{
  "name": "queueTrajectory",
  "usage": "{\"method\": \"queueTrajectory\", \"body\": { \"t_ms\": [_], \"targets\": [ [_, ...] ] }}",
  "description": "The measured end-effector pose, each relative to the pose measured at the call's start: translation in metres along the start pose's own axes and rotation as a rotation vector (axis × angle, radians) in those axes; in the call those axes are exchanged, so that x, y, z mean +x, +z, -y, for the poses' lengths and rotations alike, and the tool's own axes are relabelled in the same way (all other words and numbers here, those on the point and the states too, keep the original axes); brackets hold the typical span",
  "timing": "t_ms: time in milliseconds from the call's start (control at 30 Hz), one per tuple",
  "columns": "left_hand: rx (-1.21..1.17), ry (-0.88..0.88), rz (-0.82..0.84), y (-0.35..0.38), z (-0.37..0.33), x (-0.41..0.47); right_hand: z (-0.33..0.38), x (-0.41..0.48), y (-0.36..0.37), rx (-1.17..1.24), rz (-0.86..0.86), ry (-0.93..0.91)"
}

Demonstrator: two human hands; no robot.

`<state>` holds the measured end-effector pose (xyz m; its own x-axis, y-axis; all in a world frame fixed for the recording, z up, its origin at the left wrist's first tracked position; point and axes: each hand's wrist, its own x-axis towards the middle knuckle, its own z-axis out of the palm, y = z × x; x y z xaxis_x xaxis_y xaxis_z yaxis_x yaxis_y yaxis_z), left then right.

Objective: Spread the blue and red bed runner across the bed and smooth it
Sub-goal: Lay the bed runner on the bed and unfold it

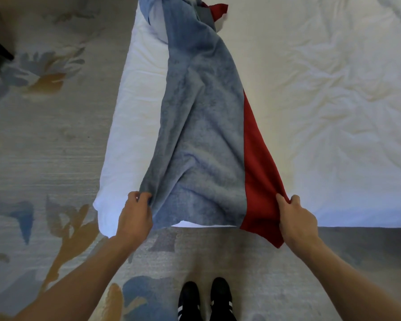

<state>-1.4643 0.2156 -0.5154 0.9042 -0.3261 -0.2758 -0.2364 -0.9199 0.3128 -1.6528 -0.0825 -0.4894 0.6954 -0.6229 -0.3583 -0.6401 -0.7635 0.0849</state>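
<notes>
Hands hold the near end of a blue and red bed runner (202, 126), seen from above by someone standing at the edge of a white bed (333, 89). At lower left of centre, the left hand (134, 214) pinches the blue corner; at lower right of centre, the right hand (295, 218) grips the red edge, fingers curled into the fabric. The runner lies on the bed near its left side, running from the bottom centre of the frame up to the top centre, so its long axis points straight away from the viewer. Its near end fans wide between the two hands and hangs a little over the bed edge; the far end is bunched and twisted (a scrap of red shows there). It looks soft, limp and plush, probably light, so it should drape and crease easily; the two near corners seem the sensible places to hold while pulling it taut. Patterned carpet (44, 135) fills the left, and black shoes (205, 300) sit at the bottom.
</notes>
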Motion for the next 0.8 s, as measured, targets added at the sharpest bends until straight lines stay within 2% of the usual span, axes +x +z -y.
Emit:
{"method": "queueTrajectory", "body": {
  "t_ms": [67,133,200,300,400,533,800],
  "targets": [
    [0.065,0.016,-0.063,0.003,-0.005,0.002,0.003,0.002,0.008,-0.032,-0.041,0.023],
    [0.120,0.144,-0.079,0.004,-0.011,0.007,0.014,0.006,0.012,-0.001,-0.120,0.000],
    [0.250,0.366,-0.047,0.009,-0.017,0.017,0.030,0.013,0.010,0.049,-0.192,-0.110],
    [0.409,0.547,0.073,0.012,-0.038,0.033,0.057,0.027,0.012,0.079,-0.101,-0.328],
    [0.477,0.559,0.153,0.021,-0.050,0.045,0.077,0.037,0.016,0.072,-0.004,-0.423],
    [0.496,0.482,0.249,0.027,-0.049,0.048,0.085,0.042,0.025,0.053,0.083,-0.408],
    [0.394,0.510,0.184,-0.012,-0.074,0.067,0.096,0.055,-0.014,0.100,0.033,-0.397]
  ]
}}
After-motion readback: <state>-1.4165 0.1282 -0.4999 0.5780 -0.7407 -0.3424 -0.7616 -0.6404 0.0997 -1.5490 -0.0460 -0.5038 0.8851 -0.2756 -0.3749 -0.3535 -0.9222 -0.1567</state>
